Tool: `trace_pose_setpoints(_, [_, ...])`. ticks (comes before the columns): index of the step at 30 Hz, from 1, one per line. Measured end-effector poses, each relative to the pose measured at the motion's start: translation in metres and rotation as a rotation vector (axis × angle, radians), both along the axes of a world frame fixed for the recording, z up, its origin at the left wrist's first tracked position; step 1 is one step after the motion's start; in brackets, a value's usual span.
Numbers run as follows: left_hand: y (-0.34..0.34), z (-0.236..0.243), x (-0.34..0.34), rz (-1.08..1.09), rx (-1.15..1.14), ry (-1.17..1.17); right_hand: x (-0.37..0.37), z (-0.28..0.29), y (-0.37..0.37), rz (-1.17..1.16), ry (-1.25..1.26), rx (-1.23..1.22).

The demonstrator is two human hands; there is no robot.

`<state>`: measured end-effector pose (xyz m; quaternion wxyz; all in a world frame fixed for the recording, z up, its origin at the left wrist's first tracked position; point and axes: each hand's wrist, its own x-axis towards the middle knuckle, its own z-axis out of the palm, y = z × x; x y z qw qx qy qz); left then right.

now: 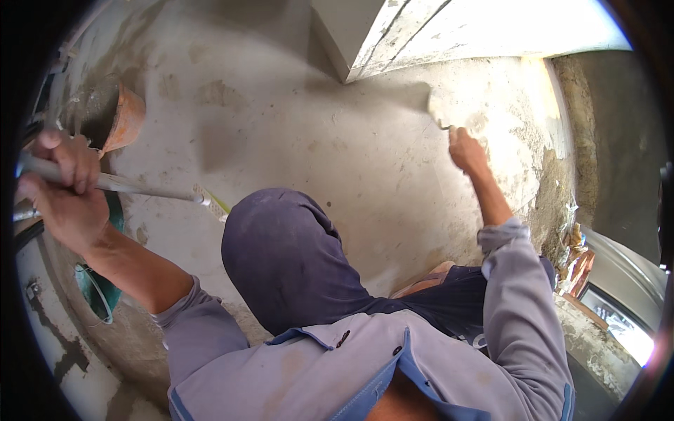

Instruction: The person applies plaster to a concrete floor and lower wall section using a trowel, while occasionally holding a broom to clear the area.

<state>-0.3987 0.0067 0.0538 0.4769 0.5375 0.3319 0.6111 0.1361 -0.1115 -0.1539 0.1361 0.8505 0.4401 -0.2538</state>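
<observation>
I see grey floor (267,140). Pale pole (144,188) spans its left edge, left grip (69,210) wrapped round it. Orange bucket (129,118) at far-left corner. Right grip (467,152) closed on flat-bladed tool (434,112) near far edge; can't tell floor contact.

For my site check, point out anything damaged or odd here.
The pale surface looks rough and brownish along its right edge, unlike its smoother middle. Two dark lines slant across the white block at the top; cracks or marks, I cannot tell.
</observation>
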Motion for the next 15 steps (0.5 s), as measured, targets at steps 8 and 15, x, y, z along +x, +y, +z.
trace_pose_setpoints(8, [0.023, 0.002, -0.006, -0.086, 0.114, -0.138, -0.178, -0.028, -0.008, 0.619, 0.177, 0.055])
trace_pose_setpoints(15, [0.0, -0.016, -0.035, 0.251, 0.215, -0.098, 0.012, -0.025, 0.003, 0.028, 0.095, 0.181])
